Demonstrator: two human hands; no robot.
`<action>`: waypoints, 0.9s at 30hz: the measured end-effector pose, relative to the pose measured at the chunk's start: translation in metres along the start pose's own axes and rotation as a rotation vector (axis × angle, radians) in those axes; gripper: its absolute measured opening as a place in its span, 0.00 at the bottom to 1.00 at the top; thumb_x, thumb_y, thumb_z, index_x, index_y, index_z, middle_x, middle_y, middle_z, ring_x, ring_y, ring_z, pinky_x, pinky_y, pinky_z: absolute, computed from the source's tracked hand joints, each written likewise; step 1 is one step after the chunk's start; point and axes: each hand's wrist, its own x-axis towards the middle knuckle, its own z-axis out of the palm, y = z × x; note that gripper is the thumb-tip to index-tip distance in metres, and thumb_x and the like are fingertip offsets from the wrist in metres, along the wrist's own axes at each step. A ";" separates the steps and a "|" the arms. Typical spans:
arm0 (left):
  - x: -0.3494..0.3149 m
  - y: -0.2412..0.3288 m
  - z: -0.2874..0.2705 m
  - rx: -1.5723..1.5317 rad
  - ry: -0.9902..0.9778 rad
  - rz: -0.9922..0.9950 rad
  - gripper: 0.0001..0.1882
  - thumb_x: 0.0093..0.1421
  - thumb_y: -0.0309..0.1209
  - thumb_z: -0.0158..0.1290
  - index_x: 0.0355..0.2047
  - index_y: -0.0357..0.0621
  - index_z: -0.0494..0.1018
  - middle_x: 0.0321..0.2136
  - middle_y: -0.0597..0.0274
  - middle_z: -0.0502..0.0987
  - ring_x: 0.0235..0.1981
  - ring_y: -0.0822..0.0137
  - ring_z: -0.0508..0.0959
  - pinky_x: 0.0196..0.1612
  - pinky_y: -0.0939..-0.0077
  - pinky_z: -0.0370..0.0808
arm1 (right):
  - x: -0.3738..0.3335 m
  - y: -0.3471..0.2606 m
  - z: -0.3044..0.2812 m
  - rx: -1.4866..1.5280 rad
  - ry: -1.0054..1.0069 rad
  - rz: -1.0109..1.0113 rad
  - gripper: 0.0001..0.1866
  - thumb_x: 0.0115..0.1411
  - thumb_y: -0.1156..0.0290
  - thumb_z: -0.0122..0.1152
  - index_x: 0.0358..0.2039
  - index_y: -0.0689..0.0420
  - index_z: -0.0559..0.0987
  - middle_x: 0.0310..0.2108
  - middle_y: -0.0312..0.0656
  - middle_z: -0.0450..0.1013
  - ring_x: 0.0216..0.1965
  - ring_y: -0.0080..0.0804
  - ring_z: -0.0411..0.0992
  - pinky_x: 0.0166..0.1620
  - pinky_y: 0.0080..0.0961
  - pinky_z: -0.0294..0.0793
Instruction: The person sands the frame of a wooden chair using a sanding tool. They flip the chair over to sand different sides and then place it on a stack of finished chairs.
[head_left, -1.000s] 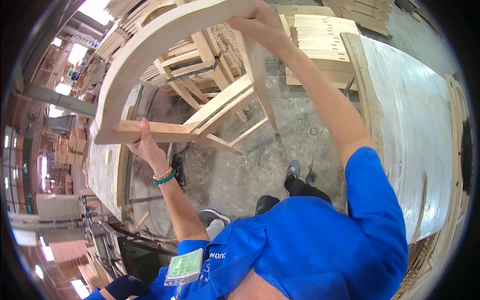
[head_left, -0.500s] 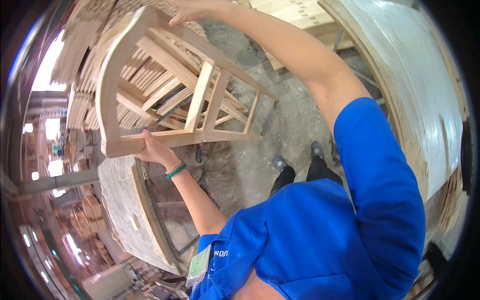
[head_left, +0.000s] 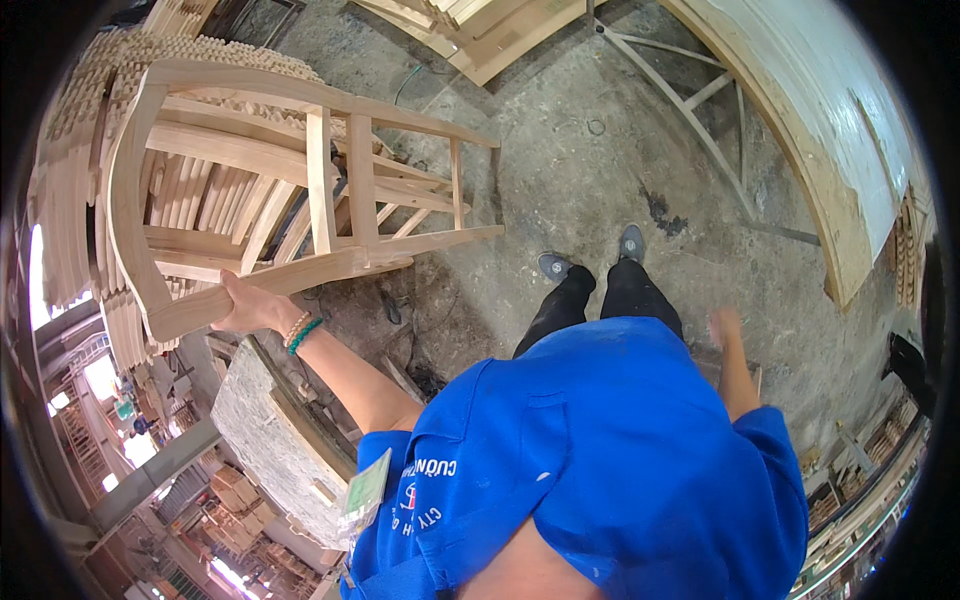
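A bare, pale wooden chair frame [head_left: 362, 185] slants across the upper left, its curved top rail at the left and its two long legs reaching right toward the floor. My left hand [head_left: 252, 304] grips the near side rail close to the curved end, thumb on top; the fingers underneath are partly hidden. A beaded bracelet and a green one circle that wrist. My right hand [head_left: 726, 328] hangs low beside my right hip, away from the frame. Motion blurs its fingers, and no object shows in it.
Behind the frame stands a tall pile of wooden pieces [head_left: 75, 175]. A grey-topped table [head_left: 265, 435] is at the lower left. On the right lies a wood-edged table with a shiny pale cover [head_left: 800, 70], above metal legs [head_left: 690, 125]. Wooden boards [head_left: 510, 40] lie at the top.
My right hand has let go of the far side of the frame and dropped to my right side. The frame has shifted left and lower, with my left hand still on it.
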 end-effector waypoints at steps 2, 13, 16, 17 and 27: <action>-0.019 0.018 0.010 0.000 -0.070 -0.008 0.23 0.51 0.24 0.61 0.43 0.29 0.63 0.39 0.44 0.73 0.37 0.55 0.77 0.38 0.64 0.82 | -0.079 0.069 0.019 0.922 -0.046 0.780 0.08 0.58 0.66 0.51 0.27 0.57 0.72 0.21 0.37 0.70 0.20 0.31 0.69 0.16 0.24 0.63; -0.052 -0.015 -0.027 -0.099 -0.409 -0.064 0.24 0.56 0.25 0.60 0.49 0.31 0.63 0.42 0.50 0.73 0.39 0.63 0.75 0.44 0.70 0.75 | -0.107 0.059 0.011 1.091 -0.119 0.413 0.26 0.62 0.61 0.53 0.58 0.56 0.64 0.45 0.45 0.73 0.39 0.32 0.75 0.39 0.28 0.77; -0.083 -0.036 -0.048 0.028 -0.515 -0.083 0.23 0.56 0.25 0.58 0.49 0.31 0.63 0.42 0.52 0.73 0.38 0.63 0.74 0.47 0.69 0.72 | -0.099 0.072 -0.020 0.997 -0.118 0.306 0.26 0.64 0.59 0.51 0.60 0.56 0.63 0.46 0.46 0.73 0.41 0.32 0.74 0.41 0.26 0.76; -0.101 -0.037 -0.051 0.045 -0.556 -0.109 0.23 0.56 0.25 0.58 0.49 0.31 0.63 0.42 0.54 0.73 0.38 0.64 0.74 0.47 0.69 0.71 | -0.099 0.089 -0.024 1.010 -0.107 0.283 0.26 0.65 0.58 0.50 0.59 0.57 0.64 0.46 0.47 0.73 0.40 0.31 0.75 0.40 0.25 0.76; -0.390 -0.102 -0.170 0.661 -2.262 -0.416 0.28 0.53 0.43 0.59 0.48 0.36 0.72 0.38 0.57 0.78 0.38 0.64 0.77 0.43 0.70 0.73 | -0.189 0.330 0.044 1.699 -0.195 0.331 0.20 0.64 0.64 0.49 0.55 0.57 0.67 0.34 0.45 0.74 0.35 0.30 0.75 0.36 0.20 0.75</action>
